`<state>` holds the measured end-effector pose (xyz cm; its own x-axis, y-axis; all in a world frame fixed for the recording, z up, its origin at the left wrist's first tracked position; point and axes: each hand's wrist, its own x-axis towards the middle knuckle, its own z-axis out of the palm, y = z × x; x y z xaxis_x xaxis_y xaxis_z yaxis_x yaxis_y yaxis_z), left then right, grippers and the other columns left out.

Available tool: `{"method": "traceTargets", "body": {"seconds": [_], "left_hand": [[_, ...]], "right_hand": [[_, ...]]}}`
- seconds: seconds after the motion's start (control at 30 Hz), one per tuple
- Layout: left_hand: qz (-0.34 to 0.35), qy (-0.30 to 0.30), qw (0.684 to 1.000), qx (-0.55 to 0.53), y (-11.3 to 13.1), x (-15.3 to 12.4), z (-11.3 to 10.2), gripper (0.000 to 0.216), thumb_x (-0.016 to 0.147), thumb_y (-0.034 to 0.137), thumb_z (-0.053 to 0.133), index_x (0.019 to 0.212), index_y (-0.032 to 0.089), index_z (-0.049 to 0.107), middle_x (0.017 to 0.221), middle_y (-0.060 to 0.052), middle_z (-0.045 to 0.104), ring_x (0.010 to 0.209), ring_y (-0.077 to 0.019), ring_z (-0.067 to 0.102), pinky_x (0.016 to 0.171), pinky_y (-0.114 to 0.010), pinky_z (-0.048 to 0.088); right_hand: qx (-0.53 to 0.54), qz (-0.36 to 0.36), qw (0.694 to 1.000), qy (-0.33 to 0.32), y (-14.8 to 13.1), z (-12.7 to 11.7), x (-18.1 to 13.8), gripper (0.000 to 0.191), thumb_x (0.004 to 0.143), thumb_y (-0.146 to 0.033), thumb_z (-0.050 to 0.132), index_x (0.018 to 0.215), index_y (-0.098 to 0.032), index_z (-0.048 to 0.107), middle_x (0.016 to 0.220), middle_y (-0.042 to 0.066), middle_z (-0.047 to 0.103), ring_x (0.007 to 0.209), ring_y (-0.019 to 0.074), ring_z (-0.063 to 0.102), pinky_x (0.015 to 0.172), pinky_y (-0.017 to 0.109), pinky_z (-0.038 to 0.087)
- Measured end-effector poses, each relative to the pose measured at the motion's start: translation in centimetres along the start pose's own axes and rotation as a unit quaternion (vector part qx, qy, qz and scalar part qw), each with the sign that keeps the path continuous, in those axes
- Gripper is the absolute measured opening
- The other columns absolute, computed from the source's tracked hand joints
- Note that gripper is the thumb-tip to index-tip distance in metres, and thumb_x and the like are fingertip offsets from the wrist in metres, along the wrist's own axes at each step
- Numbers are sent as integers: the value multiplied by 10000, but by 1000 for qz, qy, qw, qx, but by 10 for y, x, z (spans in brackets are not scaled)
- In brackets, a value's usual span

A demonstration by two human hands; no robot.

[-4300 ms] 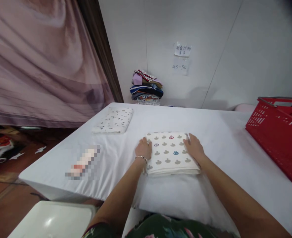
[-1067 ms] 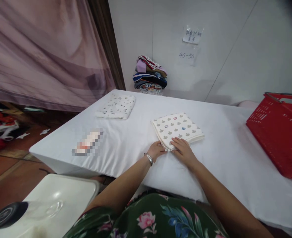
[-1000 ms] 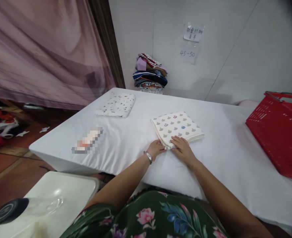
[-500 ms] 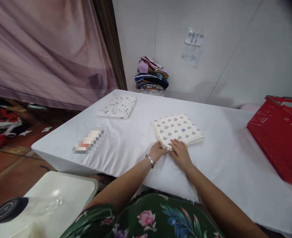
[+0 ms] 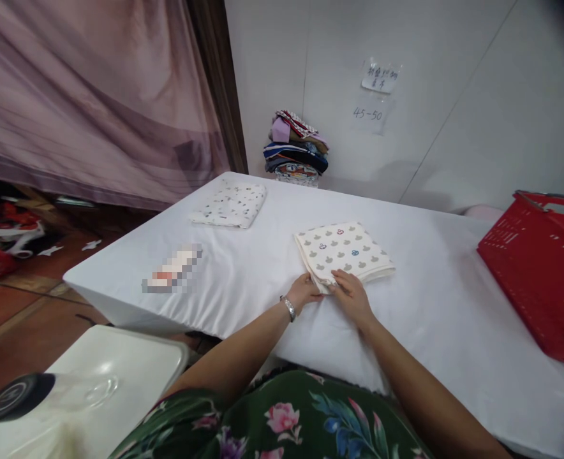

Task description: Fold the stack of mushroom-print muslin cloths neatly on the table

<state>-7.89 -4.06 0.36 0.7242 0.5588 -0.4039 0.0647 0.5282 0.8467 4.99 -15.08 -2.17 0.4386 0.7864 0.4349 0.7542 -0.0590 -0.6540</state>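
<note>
Just ahead of both hands (image 5: 302, 292) (image 5: 353, 299), folded cloth (image 5: 344, 250), near corner (image 5: 324, 287) between them

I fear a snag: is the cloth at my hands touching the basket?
Apart: the head view shows white tabletop between the cloth and the basket.

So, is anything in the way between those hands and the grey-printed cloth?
Nothing visible: the left hand and right hand both touch the grey-printed cloth at its near corner. The speckled cloth and pixelated item lie to the left, the red basket to the right, all apart from it.
</note>
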Motion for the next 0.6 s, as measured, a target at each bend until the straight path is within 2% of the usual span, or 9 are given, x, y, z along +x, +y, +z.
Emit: {"method": "traceTargets", "body": {"seconds": [0.13, 0.33, 0.43, 0.53, 0.6], "left_hand": [[-1, -37, 999, -16, 1, -3, -4, 554, 529, 28, 704, 1051, 143, 557, 836, -50, 666, 779, -174, 631, 760, -317, 522], [10, -27, 999, -23, -3, -1, -3, 591, 519, -11, 696, 1068, 138, 538, 759, -28, 652, 711, -141, 613, 722, -280, 505], [15, -36, 999, -35, -4, 0, -4, 587, 521, 2, 709, 1066, 137, 537, 752, -24, 652, 709, -143, 618, 742, -292, 504], [16, -51, 998, -45, -6, 1, -6, 566, 526, 34, 737, 1048, 128, 538, 759, -33, 656, 714, -153, 629, 771, -322, 506], [11, -46, 998, -47, -6, 2, -7, 544, 537, 52, 747, 1034, 117, 537, 762, -41, 659, 715, -157, 634, 770, -327, 510]], "right_hand": [[39, 29, 999, 10, -6, 1, 4, 258, 856, -412, 505, 948, -251, 685, 1130, 63, 648, 1141, 243, 529, 1012, 500, 318], [38, 33, 998, 22, -7, 2, 2, 267, 872, -406, 478, 958, -250, 677, 1125, 62, 650, 1140, 239, 530, 1015, 498, 318], [-19, -17, 1000, -3, -4, 0, -3, 293, 860, -414, 505, 1052, -242, 645, 1201, 71, 609, 1196, 246, 486, 1035, 503, 286], [-95, -87, 990, -52, -2, -3, -8, 437, 827, -434, 559, 1211, -225, 557, 1317, 88, 518, 1267, 259, 407, 1057, 501, 247], [-130, -109, 984, -62, -1, -4, -9, 455, 839, -412, 548, 1248, -215, 524, 1340, 90, 496, 1278, 254, 392, 1056, 484, 253]]}}
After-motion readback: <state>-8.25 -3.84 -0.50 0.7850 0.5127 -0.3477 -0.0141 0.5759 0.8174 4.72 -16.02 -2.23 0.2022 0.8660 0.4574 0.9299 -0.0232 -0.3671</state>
